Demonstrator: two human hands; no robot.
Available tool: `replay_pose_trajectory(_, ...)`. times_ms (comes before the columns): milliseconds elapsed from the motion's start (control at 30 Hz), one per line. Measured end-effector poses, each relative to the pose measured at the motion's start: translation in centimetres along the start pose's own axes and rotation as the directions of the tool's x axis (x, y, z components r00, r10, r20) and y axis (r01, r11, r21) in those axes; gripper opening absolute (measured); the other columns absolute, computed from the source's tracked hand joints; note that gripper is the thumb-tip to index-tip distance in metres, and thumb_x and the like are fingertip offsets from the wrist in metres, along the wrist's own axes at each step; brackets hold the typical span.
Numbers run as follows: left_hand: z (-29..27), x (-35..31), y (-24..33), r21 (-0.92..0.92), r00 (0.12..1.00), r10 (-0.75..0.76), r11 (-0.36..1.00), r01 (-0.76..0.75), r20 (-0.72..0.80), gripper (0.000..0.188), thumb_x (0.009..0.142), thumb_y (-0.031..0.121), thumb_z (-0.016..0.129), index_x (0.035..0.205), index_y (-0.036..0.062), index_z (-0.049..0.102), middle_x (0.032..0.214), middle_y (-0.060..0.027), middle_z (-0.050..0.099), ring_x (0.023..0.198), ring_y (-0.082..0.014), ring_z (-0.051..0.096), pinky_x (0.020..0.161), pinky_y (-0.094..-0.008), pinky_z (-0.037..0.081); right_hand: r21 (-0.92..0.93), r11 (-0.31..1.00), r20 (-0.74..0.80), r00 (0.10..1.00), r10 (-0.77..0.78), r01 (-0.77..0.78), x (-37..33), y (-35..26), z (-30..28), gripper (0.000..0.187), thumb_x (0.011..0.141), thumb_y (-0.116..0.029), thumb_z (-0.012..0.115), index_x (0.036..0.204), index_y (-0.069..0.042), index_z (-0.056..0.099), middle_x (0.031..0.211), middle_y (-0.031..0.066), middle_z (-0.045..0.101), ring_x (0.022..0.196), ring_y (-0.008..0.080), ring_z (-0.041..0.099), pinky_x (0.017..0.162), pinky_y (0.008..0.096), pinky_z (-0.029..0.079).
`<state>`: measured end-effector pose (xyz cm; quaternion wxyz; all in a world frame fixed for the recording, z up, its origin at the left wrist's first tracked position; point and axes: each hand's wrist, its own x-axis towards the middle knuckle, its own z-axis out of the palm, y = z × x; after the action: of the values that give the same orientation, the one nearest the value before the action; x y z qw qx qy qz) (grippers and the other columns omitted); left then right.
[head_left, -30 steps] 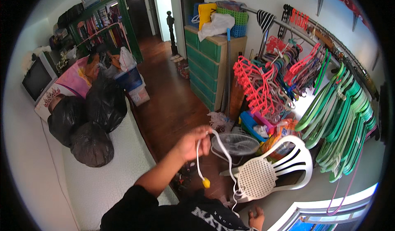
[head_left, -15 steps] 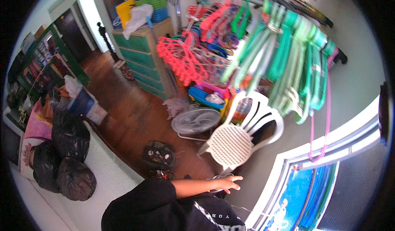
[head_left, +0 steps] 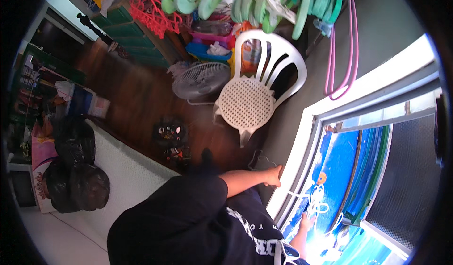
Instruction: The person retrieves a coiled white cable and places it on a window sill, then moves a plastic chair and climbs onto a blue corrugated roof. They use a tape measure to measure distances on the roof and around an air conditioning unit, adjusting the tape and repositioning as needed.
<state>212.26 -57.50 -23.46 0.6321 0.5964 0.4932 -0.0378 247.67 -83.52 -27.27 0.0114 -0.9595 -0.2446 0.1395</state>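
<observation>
My left hand (head_left: 272,176) is at the inner edge of the white window frame (head_left: 306,128), its fingers closed around a white cord (head_left: 293,194). From there the cord runs across the sill to a loose, looped bundle at my right hand (head_left: 306,221). That hand reaches out over the window opening, its fingers closed on the bundled cord; bright light washes out part of it. A thin stretch of cord also hangs by the wall, beside my left hand. Outside the window is a blue surface (head_left: 343,170).
Ahead stands a white plastic chair (head_left: 246,102), with a fan (head_left: 200,82) to its left. Green hangers (head_left: 255,3) and a pink hanger (head_left: 350,71) hang above. Black bags (head_left: 78,185) rest on a pale surface at left. A dark bag of small items (head_left: 171,133) lies on the floor.
My left hand has moved right to the window frame and closed on the cord. My right hand has come into view at the window. The view has tilted down and toward the window.
</observation>
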Motion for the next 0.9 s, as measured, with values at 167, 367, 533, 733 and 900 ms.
replay_pose_trajectory(167, -0.5, -4.1, 0.3, 0.07, 0.919, -0.168, 0.986, 0.153, 0.358, 0.071, 0.08, 0.037, 0.085, 0.135, -0.0003, 0.06, 0.083, -0.0129, 0.069, 0.054, -0.0187, 0.06, 0.043, -0.0371, 0.046, -0.211, 0.974, 0.362, 0.92, 0.153, -0.079, 3.4, -1.0, -0.2, 0.091, 0.077, -0.044, 0.082, 0.156, -0.011, 0.05, 0.146, 0.0239, 0.063, 0.136, 0.0403, 0.06, 0.116, 0.0478, 0.046)
replay_pose_trajectory(367, 1.8, -5.3, -2.1, 0.153, 0.84, -0.064, 0.988, -0.023, 0.538, 0.055, 0.081, 0.038, 0.089, 0.119, 0.0059, 0.065, 0.075, -0.0104, 0.067, 0.057, -0.0205, 0.064, 0.05, -0.0397, 0.05, -0.007, 0.992, 0.136, 0.983, -0.125, 0.128, 3.4, 1.1, -2.4, 0.048, 0.088, -0.037, 0.067, 0.117, 0.0, 0.074, 0.108, 0.0295, 0.074, 0.099, 0.0448, 0.072, 0.092, 0.0504, 0.054)
replay_pose_trajectory(533, 4.9, -3.6, -4.0, -0.016, 0.96, 0.006, 1.0, -0.002, 0.28, 0.085, 0.076, 0.029, 0.093, 0.134, -0.0018, 0.039, 0.084, -0.0196, 0.069, 0.052, -0.0256, 0.066, 0.043, -0.0434, 0.053, 0.741, 0.67, 0.17, 0.95, -0.261, 0.052, 2.7, -0.8, -10.3, 0.032, 0.094, -0.014, 0.062, 0.123, -0.002, 0.07, 0.092, 0.0022, 0.069, 0.08, 0.0124, 0.059, 0.072, 0.0309, 0.049)
replay_pose_trajectory(733, 3.7, -4.1, -4.9, -0.066, 0.949, 0.299, 0.954, -0.293, 0.104, 0.041, 0.098, 0.041, 0.075, 0.103, -0.0001, 0.075, 0.091, -0.0126, 0.075, 0.087, -0.0261, 0.073, 0.079, -0.0413, 0.057, 0.966, 0.236, 0.015, 0.886, -0.463, 0.107, -0.3, -10.8, -24.4, 0.033, 0.093, -0.017, 0.067, 0.122, -0.003, 0.059, 0.077, 0.0083, 0.066, 0.05, 0.0227, 0.064, 0.046, 0.0374, 0.058)
replay_pose_trajectory(900, -12.7, -11.2, -5.1, -0.361, 0.863, 0.506, 0.805, -0.471, 0.002, 0.038, 0.106, 0.037, 0.069, 0.118, 0.0012, 0.077, 0.104, -0.0062, 0.078, 0.099, -0.0135, 0.069, 0.093, -0.0333, 0.056, 0.948, 0.291, 0.025, 0.877, -0.479, 0.132, -8.2, -17.8, -27.5, 0.041, 0.098, -0.037, 0.072, 0.119, -0.005, 0.057, 0.077, 0.0068, 0.063, 0.05, 0.0198, 0.063, 0.047, 0.0347, 0.055)
